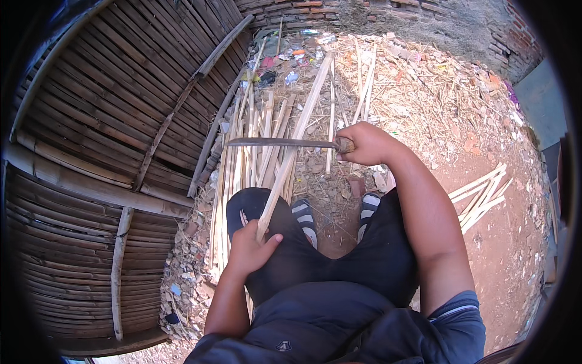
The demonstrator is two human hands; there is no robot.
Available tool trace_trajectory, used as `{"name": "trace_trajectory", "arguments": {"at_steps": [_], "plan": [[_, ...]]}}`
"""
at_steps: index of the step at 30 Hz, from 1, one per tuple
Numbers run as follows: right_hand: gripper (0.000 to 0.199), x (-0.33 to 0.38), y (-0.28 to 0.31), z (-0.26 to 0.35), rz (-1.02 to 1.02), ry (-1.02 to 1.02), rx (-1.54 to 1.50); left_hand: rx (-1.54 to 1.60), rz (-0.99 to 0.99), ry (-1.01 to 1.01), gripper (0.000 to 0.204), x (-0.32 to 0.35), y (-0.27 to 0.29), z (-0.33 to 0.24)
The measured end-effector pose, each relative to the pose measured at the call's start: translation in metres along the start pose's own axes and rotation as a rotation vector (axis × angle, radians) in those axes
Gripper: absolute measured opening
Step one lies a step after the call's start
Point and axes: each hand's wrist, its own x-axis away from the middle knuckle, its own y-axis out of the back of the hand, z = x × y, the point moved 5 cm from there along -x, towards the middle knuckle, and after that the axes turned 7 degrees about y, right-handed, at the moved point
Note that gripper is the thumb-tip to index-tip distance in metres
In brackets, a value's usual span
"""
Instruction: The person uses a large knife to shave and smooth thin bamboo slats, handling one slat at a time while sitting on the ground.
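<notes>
A long, pale bamboo strip (310, 106) slants from my lap toward the far rubble. Its near end is in my left hand (250, 250), fingers closed around it beside my left knee, thumb sticking out. My right hand (367, 144) grips the wooden handle of a machete (267, 142). The long, dark blade points left and crosses over the strip about midway. Whether blade and strip touch I cannot tell. Several more bamboo strips (245, 151) lie in a loose bundle to the left, partly beneath the blade and beside my left leg.
A slatted bamboo wall (103, 103) stands close on the left, and a brick wall (315, 13) at the back. Split pieces (482, 194) lie piled on the dirt at right. Shavings, rubble and litter (291, 77) cover the ground ahead. My sandalled feet (305, 221) are between.
</notes>
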Motion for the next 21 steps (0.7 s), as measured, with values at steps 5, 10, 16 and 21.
{"name": "trace_trajectory", "arguments": {"at_steps": [5,10,16,21], "plan": [[0.033,0.015,0.037,-0.029,-0.366,-0.392,0.085,-0.014,0.013,-0.002,0.035,-0.002,0.000,-0.004],[0.031,0.013,0.019,0.010,-0.158,-0.075,0.136,-0.032,0.002,0.013,0.040,-0.002,-0.002,-0.006],[0.026,0.003,0.006,0.057,0.047,0.062,0.319,-0.007,-0.026,0.015,0.038,0.002,0.001,-0.003],[0.024,0.007,0.030,0.005,-0.358,-0.253,0.227,0.032,-0.057,-0.037,0.034,0.001,-0.002,0.003]]}}
